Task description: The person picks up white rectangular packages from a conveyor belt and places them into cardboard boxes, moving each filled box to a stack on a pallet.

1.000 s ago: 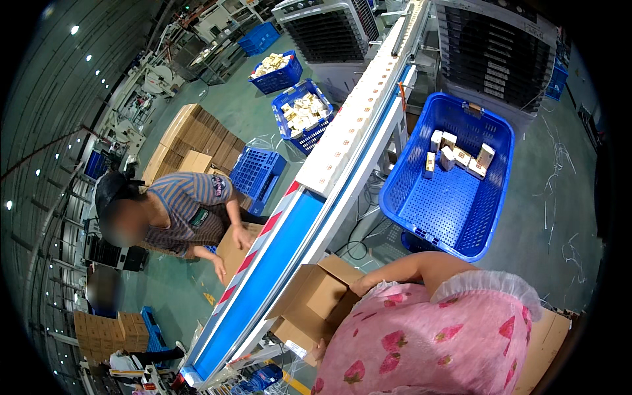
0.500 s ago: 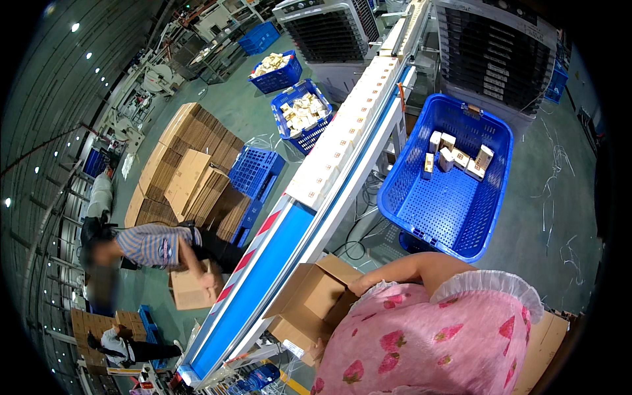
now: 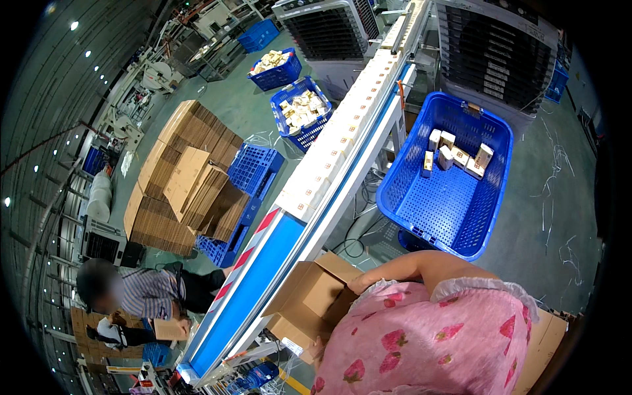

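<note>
An open cardboard box (image 3: pixel 309 284) sits tilted against my front beside the conveyor, its flaps spread and bare cardboard showing inside. My right hand (image 3: pixel 356 283) grips the box's right edge, the fingers partly hidden behind the cardboard. Lower down, my left hand (image 3: pixel 318 349) holds the near side, mostly covered by my pink sleeve and dress. Just beyond the box runs a conveyor with a blue belt (image 3: pixel 247 283). A long row of small white cartons (image 3: pixel 336 145) stands packed on its upper stretch.
Right of the conveyor stands a blue basket (image 3: pixel 442 230) with several small cartons. Blue crates of cartons (image 3: pixel 303 112) and stacked flat cardboard (image 3: pixel 178 178) lie across the belt. A co-worker (image 3: pixel 148 293) with a box (image 3: pixel 171 329) is at the lower left; air coolers (image 3: pixel 497 59) stand behind.
The carton row has crept down the belt toward me. The co-worker has moved toward the lower left with the box. My hands and the open box stay nearly still.
</note>
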The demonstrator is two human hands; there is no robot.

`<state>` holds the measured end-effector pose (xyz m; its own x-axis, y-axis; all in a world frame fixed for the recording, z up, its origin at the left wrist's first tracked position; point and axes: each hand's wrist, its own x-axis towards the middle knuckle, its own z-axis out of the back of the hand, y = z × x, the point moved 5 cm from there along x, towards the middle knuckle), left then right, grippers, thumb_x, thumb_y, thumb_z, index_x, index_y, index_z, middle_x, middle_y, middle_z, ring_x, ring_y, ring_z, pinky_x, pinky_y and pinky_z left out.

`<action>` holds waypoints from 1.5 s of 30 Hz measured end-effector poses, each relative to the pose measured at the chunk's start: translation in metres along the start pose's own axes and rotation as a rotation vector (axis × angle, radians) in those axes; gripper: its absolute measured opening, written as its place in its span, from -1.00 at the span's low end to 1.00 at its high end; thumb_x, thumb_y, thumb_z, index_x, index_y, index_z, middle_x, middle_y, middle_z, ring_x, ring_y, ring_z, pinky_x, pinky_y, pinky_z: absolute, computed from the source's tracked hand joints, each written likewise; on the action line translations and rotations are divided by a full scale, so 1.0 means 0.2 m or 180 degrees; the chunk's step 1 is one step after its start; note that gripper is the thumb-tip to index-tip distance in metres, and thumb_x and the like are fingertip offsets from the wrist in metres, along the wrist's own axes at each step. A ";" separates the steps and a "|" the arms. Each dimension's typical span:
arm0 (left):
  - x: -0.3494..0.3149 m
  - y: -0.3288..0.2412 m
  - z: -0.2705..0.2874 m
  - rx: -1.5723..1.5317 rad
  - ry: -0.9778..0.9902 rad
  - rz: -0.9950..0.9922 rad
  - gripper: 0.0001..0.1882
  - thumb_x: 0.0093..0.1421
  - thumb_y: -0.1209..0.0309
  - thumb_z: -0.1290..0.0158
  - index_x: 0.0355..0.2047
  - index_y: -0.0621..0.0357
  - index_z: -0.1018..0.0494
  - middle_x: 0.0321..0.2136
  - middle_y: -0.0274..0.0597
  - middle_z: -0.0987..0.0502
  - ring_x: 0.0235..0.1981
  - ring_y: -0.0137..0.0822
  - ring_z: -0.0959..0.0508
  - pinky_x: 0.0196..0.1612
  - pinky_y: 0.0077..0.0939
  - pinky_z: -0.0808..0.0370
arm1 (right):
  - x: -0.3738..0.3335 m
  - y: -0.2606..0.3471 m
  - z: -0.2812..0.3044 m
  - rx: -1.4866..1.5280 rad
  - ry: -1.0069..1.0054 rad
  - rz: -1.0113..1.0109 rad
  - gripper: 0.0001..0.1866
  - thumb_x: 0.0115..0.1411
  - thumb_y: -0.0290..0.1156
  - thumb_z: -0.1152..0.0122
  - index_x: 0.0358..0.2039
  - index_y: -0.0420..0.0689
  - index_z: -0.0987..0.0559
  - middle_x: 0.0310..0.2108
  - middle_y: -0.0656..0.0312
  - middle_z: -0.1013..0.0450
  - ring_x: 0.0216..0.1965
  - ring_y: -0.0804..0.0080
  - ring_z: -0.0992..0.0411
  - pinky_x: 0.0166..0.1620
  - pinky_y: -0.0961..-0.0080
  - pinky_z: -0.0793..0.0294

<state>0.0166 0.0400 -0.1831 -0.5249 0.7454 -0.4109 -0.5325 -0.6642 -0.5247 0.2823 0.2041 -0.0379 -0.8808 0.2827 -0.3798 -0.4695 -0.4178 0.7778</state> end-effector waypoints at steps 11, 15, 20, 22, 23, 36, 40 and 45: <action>0.01 0.00 -0.03 -0.0452 0.0116 -0.0241 -0.66 0.01 0.22 0.06 -0.24 0.14 -0.38 -0.42 -0.07 -0.49 -0.36 -0.24 -0.47 -0.35 -0.43 -0.37 | -0.02 -0.04 0.00 0.0016 -0.0021 -0.0031 -0.62 -0.08 -0.24 -0.04 -0.26 -0.22 -0.42 -0.29 -0.04 -0.37 -0.26 0.20 -0.34 -0.24 0.34 -0.28; 0.02 -0.01 -0.03 -0.0427 0.0116 -0.0282 -0.65 0.00 0.21 0.05 -0.24 0.14 -0.38 -0.41 -0.06 -0.48 -0.36 -0.23 -0.47 -0.35 -0.43 -0.37 | -0.02 -0.06 0.00 0.0030 -0.0035 -0.0061 -0.61 -0.08 -0.24 -0.04 -0.26 -0.22 -0.42 -0.29 -0.03 -0.37 -0.26 0.20 -0.34 -0.24 0.34 -0.28; 0.01 -0.01 -0.04 -0.0385 0.0105 -0.0325 -0.64 0.00 0.20 0.05 -0.24 0.13 -0.37 -0.40 -0.06 -0.48 -0.36 -0.22 -0.46 -0.35 -0.42 -0.37 | -0.03 -0.07 0.00 0.0034 -0.0055 -0.0065 -0.61 -0.07 -0.23 -0.04 -0.26 -0.21 -0.42 -0.28 -0.03 -0.37 -0.26 0.21 -0.33 -0.24 0.34 -0.28; 0.01 -0.01 -0.04 -0.0363 0.0106 -0.0340 -0.64 -0.01 0.19 0.05 -0.24 0.13 -0.37 -0.40 -0.06 -0.47 -0.36 -0.22 -0.46 -0.35 -0.42 -0.37 | -0.03 -0.08 0.00 0.0032 -0.0066 -0.0072 -0.61 -0.07 -0.23 -0.04 -0.26 -0.21 -0.42 -0.28 -0.03 -0.37 -0.26 0.21 -0.33 -0.24 0.34 -0.28; 0.01 0.00 -0.03 -0.0369 0.0112 -0.0343 -0.63 -0.01 0.19 0.04 -0.24 0.13 -0.37 -0.39 -0.06 -0.47 -0.36 -0.22 -0.46 -0.35 -0.42 -0.37 | -0.03 -0.08 0.00 0.0045 -0.0069 -0.0076 -0.61 -0.07 -0.23 -0.04 -0.26 -0.21 -0.42 -0.28 -0.03 -0.37 -0.26 0.21 -0.33 -0.24 0.34 -0.28; -0.02 -0.01 -0.04 0.0156 0.0156 -0.0935 -0.61 -0.03 0.16 0.03 -0.23 0.12 -0.37 -0.37 -0.05 -0.46 -0.36 -0.19 -0.45 -0.35 -0.40 -0.36 | -0.04 -0.34 -0.07 0.0260 -0.0451 -0.0281 -0.63 -0.09 -0.31 0.00 -0.25 -0.21 -0.42 -0.30 -0.05 -0.37 -0.27 0.19 -0.34 -0.24 0.34 -0.28; -0.05 -0.04 -0.04 0.0245 0.0052 -0.1247 -0.61 -0.05 0.18 0.01 -0.24 0.13 -0.36 -0.32 -0.02 -0.43 -0.35 -0.15 -0.43 -0.35 -0.38 -0.37 | -0.09 -0.34 -0.09 0.0217 -0.0387 -0.0839 -0.68 -0.14 -0.47 0.09 -0.30 -0.28 -0.38 -0.40 -0.08 -0.39 -0.34 0.10 -0.37 -0.29 0.28 -0.33; -0.03 -0.03 -0.06 0.0011 0.0094 -0.1099 -0.64 -0.05 0.22 0.02 -0.31 0.22 -0.36 -0.38 0.02 -0.45 -0.40 -0.11 -0.46 -0.37 -0.36 -0.37 | -0.12 -0.36 -0.08 0.0530 -0.0059 -0.1442 -0.65 -0.14 -0.46 0.06 -0.29 -0.35 -0.31 -0.48 -0.08 -0.39 -0.38 0.11 -0.40 -0.37 0.30 -0.38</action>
<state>0.0304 0.0401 -0.1858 -0.2940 0.9275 -0.2309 -0.6777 -0.3726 -0.6340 0.3353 0.2130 -0.0928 -0.5880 0.4202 -0.6911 -0.7882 -0.1057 0.6063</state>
